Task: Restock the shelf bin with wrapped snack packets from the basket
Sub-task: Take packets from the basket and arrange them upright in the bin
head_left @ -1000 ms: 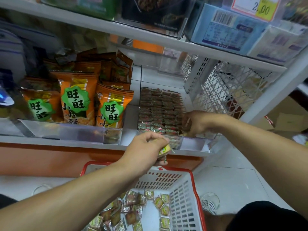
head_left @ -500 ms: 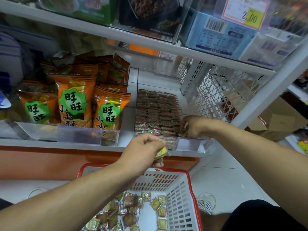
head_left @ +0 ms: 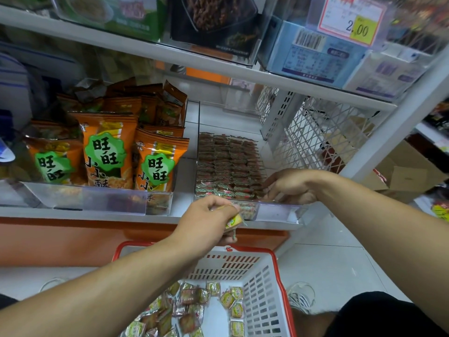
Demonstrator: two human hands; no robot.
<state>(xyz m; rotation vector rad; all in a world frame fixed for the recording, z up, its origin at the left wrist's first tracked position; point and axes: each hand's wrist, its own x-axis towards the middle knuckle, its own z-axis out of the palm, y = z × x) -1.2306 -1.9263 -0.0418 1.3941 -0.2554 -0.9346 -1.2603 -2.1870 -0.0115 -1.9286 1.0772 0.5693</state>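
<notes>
**Left hand holds packets below bin, right hand tidies rows**

Left hand (head_left: 206, 222) has fingers curled round a small bunch of packets (head_left: 233, 222); a yellow-green one sticks out at the fingertips. It hangs just in front of the shelf's front edge, over the basket (head_left: 267, 283). Right hand (head_left: 291, 186) lies at the bin's (head_left: 279, 211) front right corner, fingers loosely bent on the front packet row; whether it pinches one I cannot tell. More loose packets sit in the basket bottom.

Risk: the bunch is held loosely at the fingertips, so one could slip and drop back into the basket or to the floor. Bin rows look tightly packed, so pushing more in could tip the standing rows.

Pose: left forearm reaches up from lower left, back of hand up. Right forearm comes from the right, wrist bent down into the bin.
</notes>
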